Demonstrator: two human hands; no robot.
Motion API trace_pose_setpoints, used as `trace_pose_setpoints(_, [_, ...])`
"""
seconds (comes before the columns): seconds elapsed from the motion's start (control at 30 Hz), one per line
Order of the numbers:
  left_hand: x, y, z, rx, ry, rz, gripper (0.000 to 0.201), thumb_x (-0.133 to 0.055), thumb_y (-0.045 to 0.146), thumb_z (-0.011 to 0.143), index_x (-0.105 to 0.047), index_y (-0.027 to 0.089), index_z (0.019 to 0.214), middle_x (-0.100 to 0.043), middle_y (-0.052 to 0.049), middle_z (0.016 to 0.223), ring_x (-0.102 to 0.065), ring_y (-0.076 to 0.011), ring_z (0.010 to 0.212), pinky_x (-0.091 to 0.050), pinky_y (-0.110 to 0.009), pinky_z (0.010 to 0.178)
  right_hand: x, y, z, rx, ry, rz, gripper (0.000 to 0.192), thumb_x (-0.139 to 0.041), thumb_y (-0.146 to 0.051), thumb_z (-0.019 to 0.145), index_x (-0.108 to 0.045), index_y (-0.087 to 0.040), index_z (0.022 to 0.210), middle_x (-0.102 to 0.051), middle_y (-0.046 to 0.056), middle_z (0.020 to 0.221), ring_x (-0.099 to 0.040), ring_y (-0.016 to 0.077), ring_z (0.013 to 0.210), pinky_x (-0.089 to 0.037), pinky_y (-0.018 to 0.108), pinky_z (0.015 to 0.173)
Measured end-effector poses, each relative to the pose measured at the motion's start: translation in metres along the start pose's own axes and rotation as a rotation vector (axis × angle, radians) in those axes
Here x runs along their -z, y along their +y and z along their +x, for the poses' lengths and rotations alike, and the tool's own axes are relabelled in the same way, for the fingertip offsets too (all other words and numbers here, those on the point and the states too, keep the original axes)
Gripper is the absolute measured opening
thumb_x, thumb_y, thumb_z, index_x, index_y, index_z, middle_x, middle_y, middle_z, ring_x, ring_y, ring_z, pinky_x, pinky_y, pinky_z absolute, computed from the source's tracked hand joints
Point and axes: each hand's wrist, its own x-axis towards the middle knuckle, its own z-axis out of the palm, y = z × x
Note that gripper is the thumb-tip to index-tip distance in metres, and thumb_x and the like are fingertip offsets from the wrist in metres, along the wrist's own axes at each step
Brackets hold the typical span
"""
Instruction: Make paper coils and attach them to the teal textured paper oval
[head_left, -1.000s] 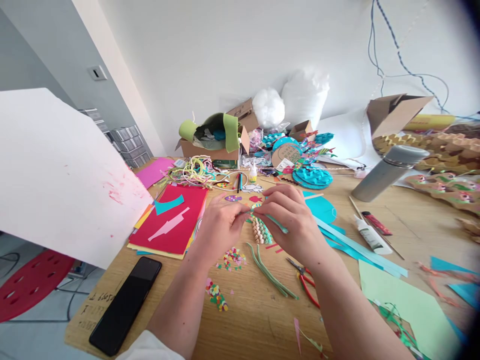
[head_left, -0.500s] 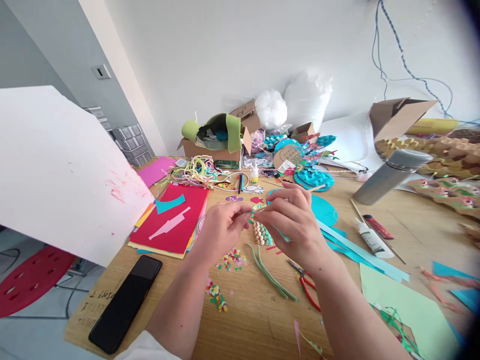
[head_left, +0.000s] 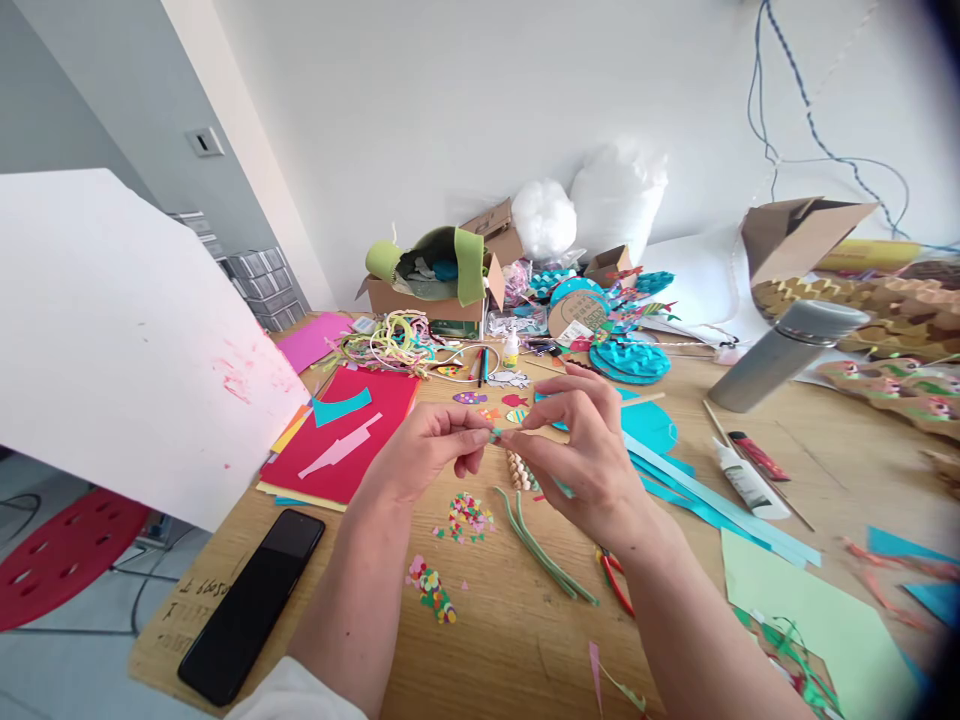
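Note:
My left hand (head_left: 427, 452) and my right hand (head_left: 581, 450) meet above the wooden table (head_left: 510, 620), fingertips pinched together on a small teal paper strip (head_left: 498, 435). Below them on the table lie a beige and teal folded paper piece (head_left: 517, 470), green strips (head_left: 540, 545) and a heap of coloured paper dots (head_left: 466, 515). Red-handled scissors (head_left: 611, 578) lie partly hidden under my right wrist.
A black phone (head_left: 251, 605) lies near the front left edge. A red paper stack (head_left: 345, 435), a large white board (head_left: 112, 340), a glue tube (head_left: 742, 478), a grey bottle (head_left: 787, 352), light green paper (head_left: 817, 610) and cardboard boxes (head_left: 431, 285) of craft supplies surround the hands.
Both hands have lifted slightly and drawn closer to me, the pinch now held above the folded paper piece rather than on it. My right hand's fingers have opened a little.

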Motion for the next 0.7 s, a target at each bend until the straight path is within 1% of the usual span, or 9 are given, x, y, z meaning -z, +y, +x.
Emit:
trace_pose_setpoints(0.07, [0.001, 0.0, 0.0, -0.002, -0.01, -0.004, 0.027, -0.074, 0.038, 0.07, -0.067, 0.012, 0.068, -0.054, 0.002, 0.049, -0.045, -0.0074, 0.047, -0.033, -0.022, 0.046, -0.001, 0.001, -0.001, 0.016, -0.024, 0.023, 0.026, -0.054, 0.0, 0.082, -0.062, -0.023, 0.092, -0.057, 0.007, 0.099, -0.054, 0.0259, 0.107, -0.04, 0.053, 0.099])
trace_pose_setpoints(0.13, [0.003, -0.001, 0.001, -0.012, -0.019, -0.004, 0.027, -0.073, 0.039, 0.072, -0.067, 0.012, 0.067, -0.053, 0.002, 0.049, -0.045, -0.0073, 0.046, -0.034, -0.021, 0.046, -0.001, 0.001, -0.001, 0.018, -0.068, 0.042, 0.025, -0.051, 0.001, 0.084, -0.062, -0.02, 0.093, -0.058, 0.008, 0.1, -0.057, 0.0231, 0.097, -0.048, 0.044, 0.085])
trace_pose_setpoints(0.23, [0.004, -0.001, 0.0, -0.045, -0.042, 0.063, 0.027, -0.068, 0.039, 0.078, -0.068, 0.012, 0.071, -0.055, 0.002, 0.051, -0.047, -0.0082, 0.047, -0.039, -0.021, 0.048, -0.001, 0.002, -0.002, -0.021, -0.103, 0.064, 0.024, -0.049, -0.001, 0.085, -0.063, -0.018, 0.093, -0.058, 0.009, 0.097, -0.056, 0.0206, 0.086, -0.049, 0.034, 0.069])
trace_pose_setpoints(0.3, [0.002, -0.003, 0.0, -0.082, -0.032, 0.192, 0.025, -0.064, 0.037, 0.082, -0.071, 0.013, 0.083, -0.06, 0.0, 0.056, -0.054, -0.0106, 0.052, -0.045, -0.024, 0.053, -0.002, 0.004, -0.003, -0.058, -0.095, 0.086, 0.024, -0.05, -0.001, 0.085, -0.063, -0.018, 0.094, -0.058, 0.009, 0.096, -0.057, 0.0197, 0.084, -0.049, 0.033, 0.068])
trace_pose_setpoints(0.33, [0.001, -0.003, 0.0, -0.122, -0.007, 0.283, 0.024, -0.064, 0.035, 0.083, -0.072, 0.013, 0.091, -0.066, -0.002, 0.063, -0.06, -0.0128, 0.059, -0.049, -0.026, 0.059, -0.003, 0.005, -0.003, -0.079, -0.088, 0.095, 0.024, -0.05, -0.001, 0.085, -0.064, -0.018, 0.094, -0.058, 0.009, 0.096, -0.057, 0.0193, 0.083, -0.048, 0.032, 0.067])
trace_pose_setpoints(0.4, [-0.004, -0.006, 0.001, -0.258, 0.077, 0.476, 0.025, -0.065, 0.031, 0.084, -0.072, 0.017, 0.103, -0.074, -0.007, 0.087, -0.067, -0.0179, 0.08, -0.053, -0.03, 0.076, -0.004, 0.006, -0.003, -0.118, -0.069, 0.105, 0.021, -0.051, -0.002, 0.085, -0.064, -0.018, 0.092, -0.058, 0.009, 0.095, -0.057, 0.0184, 0.08, -0.048, 0.031, 0.065])
trace_pose_setpoints(0.47, [-0.007, -0.01, 0.002, -0.437, 0.158, 0.652, 0.022, -0.062, 0.026, 0.087, -0.072, 0.02, 0.106, -0.074, -0.008, 0.105, -0.067, -0.0205, 0.097, -0.051, -0.034, 0.088, -0.006, 0.008, -0.003, -0.151, -0.048, 0.12, 0.019, -0.051, -0.004, 0.087, -0.063, -0.018, 0.089, -0.059, 0.009, 0.094, -0.058, 0.0177, 0.077, -0.047, 0.031, 0.064])
trace_pose_setpoints(0.57, [-0.01, -0.015, 0.004, -0.628, 0.215, 0.852, 0.02, -0.054, 0.022, 0.092, -0.072, 0.022, 0.102, -0.075, -0.007, 0.098, -0.067, -0.0208, 0.095, -0.05, -0.036, 0.089, -0.008, 0.009, -0.002, -0.196, -0.018, 0.166, 0.014, -0.052, -0.011, 0.091, -0.063, -0.019, 0.086, -0.06, 0.008, 0.092, -0.059, 0.0182, 0.079, -0.047, 0.032, 0.066])
trace_pose_setpoints(0.7, [-0.009, -0.016, 0.005, -0.708, 0.255, 0.992, 0.02, -0.053, 0.018, 0.093, -0.07, 0.021, 0.101, -0.074, -0.007, 0.094, -0.066, -0.0209, 0.093, -0.05, -0.036, 0.087, -0.006, 0.012, -0.002, -0.221, -0.024, 0.195, 0.006, -0.06, -0.02, 0.091, -0.062, -0.02, 0.096, -0.063, 0.009, 0.098, -0.061, 0.0209, 0.091, -0.048, 0.036, 0.076])
